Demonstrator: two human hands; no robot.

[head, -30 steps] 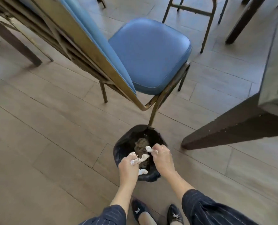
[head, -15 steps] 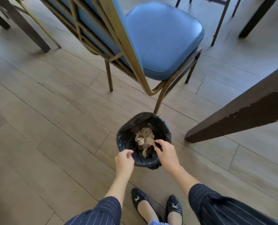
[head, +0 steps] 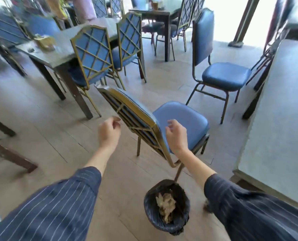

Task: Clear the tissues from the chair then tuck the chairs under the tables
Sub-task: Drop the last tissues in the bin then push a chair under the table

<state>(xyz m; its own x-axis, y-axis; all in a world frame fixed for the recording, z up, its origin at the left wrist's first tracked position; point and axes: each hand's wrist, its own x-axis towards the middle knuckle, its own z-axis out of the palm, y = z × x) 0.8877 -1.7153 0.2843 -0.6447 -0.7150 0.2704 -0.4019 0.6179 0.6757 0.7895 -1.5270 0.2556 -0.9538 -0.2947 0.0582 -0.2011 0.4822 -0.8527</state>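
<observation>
Closest in, at 6 o'clock on the wood-plank floor [head: 49, 136]: a small bin [head: 177, 221] lined with a black bag, crumpled tissues [head: 165, 204] lying inside. At 7 and 5 o'clock, dark pinstriped sleeves [head: 57, 206], bare forearms reaching forward.

Just left of centre, the left hand [head: 109, 131]: fingers loosely curled, holding nothing, right beside the gold frame of a chair back; contact hard to tell. Just right of centre, the right hand [head: 177, 134]: fingers relaxed and half curled, likewise empty, raised in front of the same chair.

Between and behind the hands, the nearest chair [head: 184, 115]: blue padded seat, gold lattice back, standing out on open floor, one rear leg just beside the bin.

At 3 o'clock, a pale table [head: 280, 119], its edge near that chair. At 1 o'clock, farther off, a second chair [head: 226, 75], blue, pulled out from the pale table and facing it.

At 11 o'clock, a dark table [head: 64, 49] with two lattice-back chairs [head: 92, 54] pushed in at its near side. Beyond, at 12 o'clock, more tables and chairs, blurred.
</observation>
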